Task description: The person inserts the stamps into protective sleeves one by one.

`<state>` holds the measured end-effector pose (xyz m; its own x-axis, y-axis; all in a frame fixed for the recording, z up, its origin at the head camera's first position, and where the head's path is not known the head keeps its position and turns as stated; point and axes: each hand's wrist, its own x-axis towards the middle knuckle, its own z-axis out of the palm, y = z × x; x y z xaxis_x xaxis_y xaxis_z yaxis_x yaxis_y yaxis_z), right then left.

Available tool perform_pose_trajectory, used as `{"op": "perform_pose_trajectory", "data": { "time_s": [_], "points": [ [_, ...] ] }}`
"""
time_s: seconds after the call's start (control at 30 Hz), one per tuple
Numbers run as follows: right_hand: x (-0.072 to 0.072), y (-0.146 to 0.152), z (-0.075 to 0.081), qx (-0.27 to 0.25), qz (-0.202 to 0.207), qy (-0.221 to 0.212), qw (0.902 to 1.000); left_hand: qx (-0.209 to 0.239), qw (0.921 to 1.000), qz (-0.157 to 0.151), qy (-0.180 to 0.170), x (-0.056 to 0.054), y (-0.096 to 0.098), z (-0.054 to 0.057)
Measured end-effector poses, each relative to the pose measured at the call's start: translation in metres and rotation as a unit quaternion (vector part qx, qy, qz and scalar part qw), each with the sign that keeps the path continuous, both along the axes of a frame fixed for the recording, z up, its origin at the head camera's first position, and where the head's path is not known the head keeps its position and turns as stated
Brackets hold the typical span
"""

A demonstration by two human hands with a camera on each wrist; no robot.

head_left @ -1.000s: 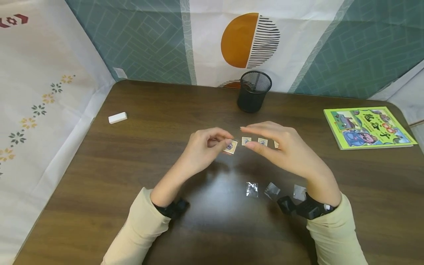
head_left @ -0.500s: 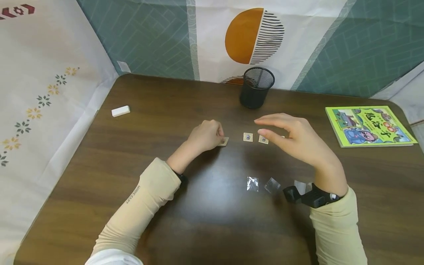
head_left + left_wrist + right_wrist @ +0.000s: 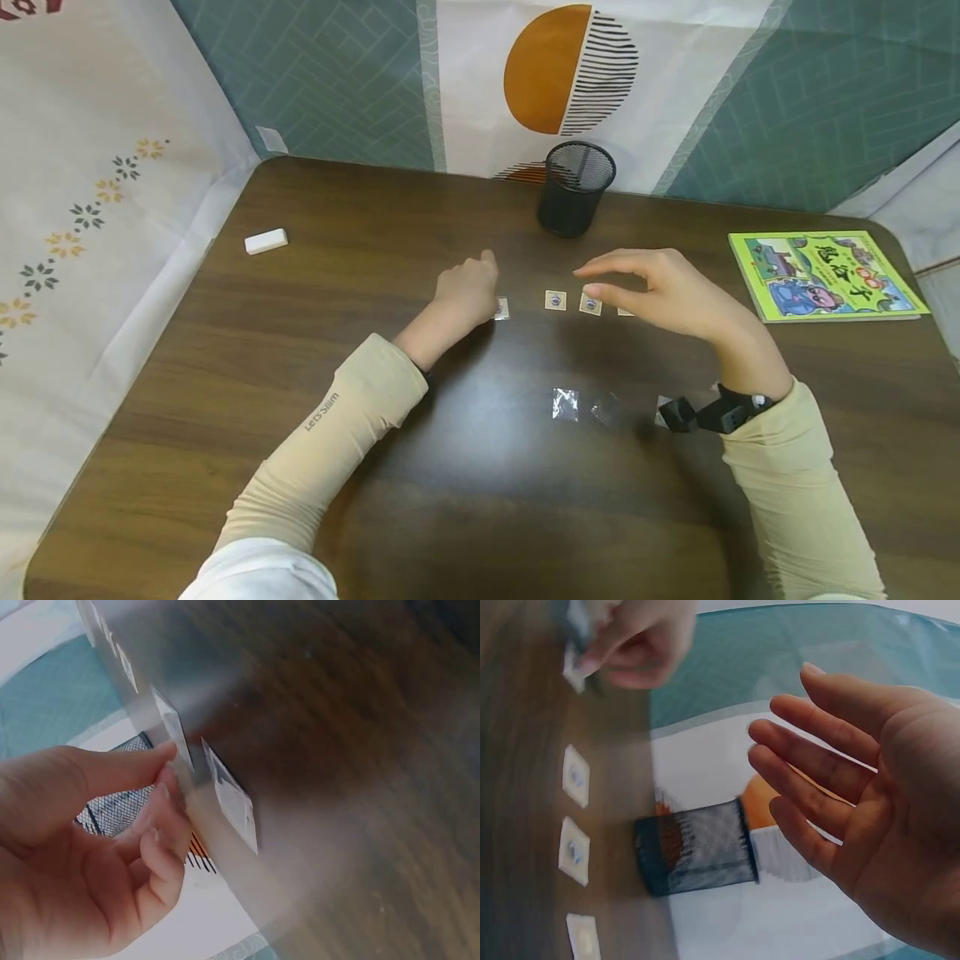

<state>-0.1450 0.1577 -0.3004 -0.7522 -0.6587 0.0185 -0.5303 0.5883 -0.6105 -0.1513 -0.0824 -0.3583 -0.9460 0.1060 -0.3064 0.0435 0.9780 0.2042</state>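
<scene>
My left hand (image 3: 463, 296) hangs low over a small square cream piece (image 3: 502, 309), partly hidden behind it. In the left wrist view the left thumb (image 3: 124, 769) meets the index tip close to one flat pale square (image 3: 172, 724); whether they pinch its edge is unclear. Another pale flat piece (image 3: 232, 806) lies apart from the fingers. To the right, more cream squares with blue emblems (image 3: 555, 300) (image 3: 574, 851) lie in a row. My right hand (image 3: 667, 292) hovers over that row's right end, thumb and fingers apart and holding nothing; its palm (image 3: 922, 817) shows in the right wrist view.
A black mesh pen holder (image 3: 574, 192) stands at the table's back edge. At right lies a green-covered book (image 3: 827, 277), at left a white block (image 3: 266, 242). Small clear plastic bags (image 3: 566, 404) lie nearer the front, one partly behind the right wrist camera (image 3: 708, 412).
My left hand has lowered a square piece it held onto the table, left of the row. The right hand has drawn back slightly to the right, still spread. The head view has shifted.
</scene>
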Motion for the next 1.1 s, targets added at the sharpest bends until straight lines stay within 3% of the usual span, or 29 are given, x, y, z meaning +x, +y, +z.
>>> {"op": "perform_pose_trajectory", "data": {
  "time_s": [0.1,0.2,0.33,0.47,0.53,0.63,0.77,1.1],
  "points": [
    [-0.009,-0.002,-0.006,0.013,0.003,-0.014,0.9998,0.016,0.9997,0.001,0.021,0.004,0.001,0.002],
    [-0.020,-0.002,-0.017,0.030,0.005,-0.030,0.9991,0.051,0.9975,-0.037,0.030,0.013,0.007,0.007],
    [-0.037,-0.006,-0.034,0.059,0.027,-0.040,0.9971,0.124,0.9858,-0.112,-0.014,0.031,0.020,0.013],
    [-0.052,-0.012,-0.049,0.088,0.054,-0.040,0.9938,0.160,0.9740,-0.148,-0.063,0.047,0.036,0.011],
    [-0.058,-0.016,-0.055,0.101,0.053,-0.034,0.9929,0.147,0.9740,-0.156,-0.074,0.055,0.045,0.007],
    [-0.062,-0.023,-0.060,0.124,0.038,-0.023,0.9913,0.079,0.9783,-0.175,-0.079,0.064,0.057,0.002],
    [-0.065,-0.033,-0.060,0.157,0.023,-0.017,0.9871,0.012,0.9789,-0.187,-0.082,0.067,0.066,-0.002],
    [-0.066,-0.051,-0.057,0.232,-0.020,-0.033,0.9719,0.001,0.9781,-0.199,-0.063,0.070,0.081,-0.003]
  ]
}}
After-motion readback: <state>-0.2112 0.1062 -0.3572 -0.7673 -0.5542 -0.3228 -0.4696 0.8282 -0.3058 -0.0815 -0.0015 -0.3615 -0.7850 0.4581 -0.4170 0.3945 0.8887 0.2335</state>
